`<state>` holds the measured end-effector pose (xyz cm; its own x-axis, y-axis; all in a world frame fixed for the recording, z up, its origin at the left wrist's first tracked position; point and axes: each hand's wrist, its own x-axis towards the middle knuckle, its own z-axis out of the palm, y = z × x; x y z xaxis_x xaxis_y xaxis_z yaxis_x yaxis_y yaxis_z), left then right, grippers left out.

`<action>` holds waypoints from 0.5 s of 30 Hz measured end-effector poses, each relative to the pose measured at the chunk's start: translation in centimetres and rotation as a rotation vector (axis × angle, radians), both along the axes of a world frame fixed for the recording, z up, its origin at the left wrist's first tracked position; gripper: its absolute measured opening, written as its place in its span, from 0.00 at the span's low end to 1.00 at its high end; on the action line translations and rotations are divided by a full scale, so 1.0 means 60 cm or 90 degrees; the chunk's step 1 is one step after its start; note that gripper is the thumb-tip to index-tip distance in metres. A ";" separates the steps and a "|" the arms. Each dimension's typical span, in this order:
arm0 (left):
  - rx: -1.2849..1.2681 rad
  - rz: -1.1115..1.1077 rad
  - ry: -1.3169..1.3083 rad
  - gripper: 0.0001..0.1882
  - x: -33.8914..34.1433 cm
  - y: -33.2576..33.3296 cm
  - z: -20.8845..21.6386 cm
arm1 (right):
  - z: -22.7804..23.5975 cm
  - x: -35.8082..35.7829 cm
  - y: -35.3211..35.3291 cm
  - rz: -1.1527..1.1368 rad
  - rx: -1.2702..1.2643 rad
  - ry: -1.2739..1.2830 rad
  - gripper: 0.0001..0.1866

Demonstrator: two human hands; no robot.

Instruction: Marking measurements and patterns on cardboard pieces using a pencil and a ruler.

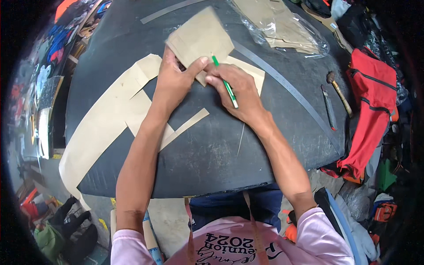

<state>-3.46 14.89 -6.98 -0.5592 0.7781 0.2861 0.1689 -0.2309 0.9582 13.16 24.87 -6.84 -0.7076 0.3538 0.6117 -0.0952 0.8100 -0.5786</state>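
Observation:
My left hand [173,79] grips a squarish piece of tan card [201,35], raised above the dark table [212,163], with the thumb on its near edge. In my right hand [243,90] is a green pencil [227,87] with a white end. Its point is at the card's lower right part; whether it touches the surface I cannot tell. A paler tan paper piece [255,73] lies partly hidden behind the right hand. Under and beside my left forearm spread large cut paper pieces [99,117], one hanging over the table's left edge, and a narrow strip [192,123].
A long metal ruler [289,86] crosses the right side; another strip-shaped ruler [172,10] lies far back. Plastic-wrapped brown paper patterns [282,33] sit at the far right. Near the right edge are a cutter knife [328,108], a hammer [339,92] and a red fabric piece [373,95].

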 end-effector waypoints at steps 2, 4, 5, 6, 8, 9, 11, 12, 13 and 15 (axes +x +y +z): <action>0.079 0.031 -0.076 0.28 0.001 0.007 0.004 | -0.002 0.006 0.008 -0.012 -0.002 0.011 0.15; 0.069 0.052 -0.130 0.31 -0.001 0.001 0.010 | 0.004 0.024 0.028 -0.096 -0.013 -0.036 0.27; 0.064 0.068 -0.188 0.34 -0.005 -0.002 0.015 | 0.018 0.030 0.035 -0.150 -0.025 -0.084 0.30; 0.062 0.073 -0.183 0.34 -0.010 -0.004 0.015 | 0.034 0.037 0.040 -0.203 -0.036 -0.132 0.33; 0.039 0.105 -0.219 0.42 -0.013 0.001 0.017 | 0.048 0.055 0.051 -0.239 -0.032 -0.189 0.41; 0.039 0.105 -0.218 0.42 -0.013 -0.001 0.018 | 0.049 0.058 0.054 -0.257 -0.033 -0.246 0.43; 0.029 0.119 -0.203 0.50 -0.009 -0.001 0.023 | 0.050 0.061 0.060 -0.278 -0.032 -0.305 0.45; 0.031 0.118 -0.203 0.50 -0.010 0.000 0.028 | 0.049 0.059 0.063 -0.274 -0.050 -0.304 0.46; 0.013 0.102 -0.183 0.51 -0.013 -0.003 0.034 | 0.048 0.058 0.063 -0.267 -0.069 -0.304 0.47; 0.011 0.049 -0.123 0.53 -0.021 -0.010 0.037 | 0.049 0.059 0.065 -0.270 -0.101 -0.304 0.47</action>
